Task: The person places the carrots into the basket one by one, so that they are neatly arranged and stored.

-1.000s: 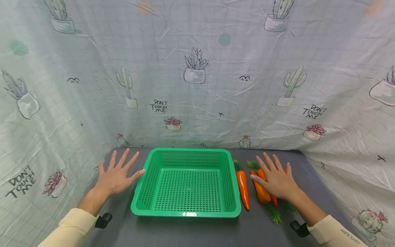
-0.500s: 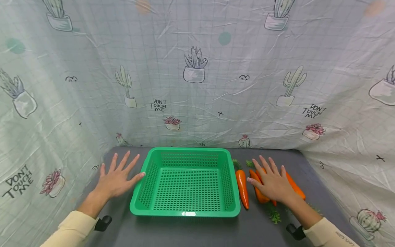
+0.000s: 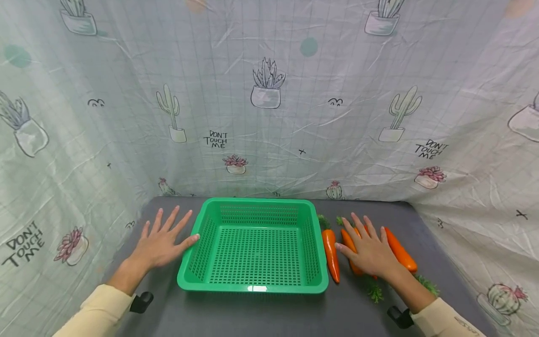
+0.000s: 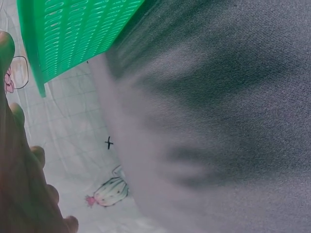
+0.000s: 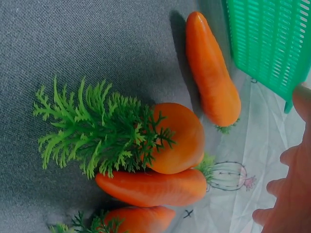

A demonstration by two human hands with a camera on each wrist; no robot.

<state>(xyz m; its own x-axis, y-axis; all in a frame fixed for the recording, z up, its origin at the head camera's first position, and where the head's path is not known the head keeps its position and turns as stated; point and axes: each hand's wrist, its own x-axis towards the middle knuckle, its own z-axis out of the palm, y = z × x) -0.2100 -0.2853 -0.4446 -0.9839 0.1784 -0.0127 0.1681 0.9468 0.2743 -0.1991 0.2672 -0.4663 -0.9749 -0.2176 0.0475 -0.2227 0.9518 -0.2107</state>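
While fingers [image 3: 359, 224] splay | carrots [image 5: 211, 77] glossy, tapered | basket [image 3: 227, 287] slotted, rectangular

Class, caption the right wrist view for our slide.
Carrots with leafy tops lie on grey fabric near a green basket.

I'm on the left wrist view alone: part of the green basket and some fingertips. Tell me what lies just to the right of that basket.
Observer: Orange carrots, next to the right-hand wall of the basket, as the head view shows.
Operator: Report on the right hand.
Observer: In the head view it is spread open over part of the carrots, gripping none of them.
Operator: Describe how the carrot nearest the basket lies.
Observer: It lies lengthwise alongside that wall, its narrow tip pointing to the near side.
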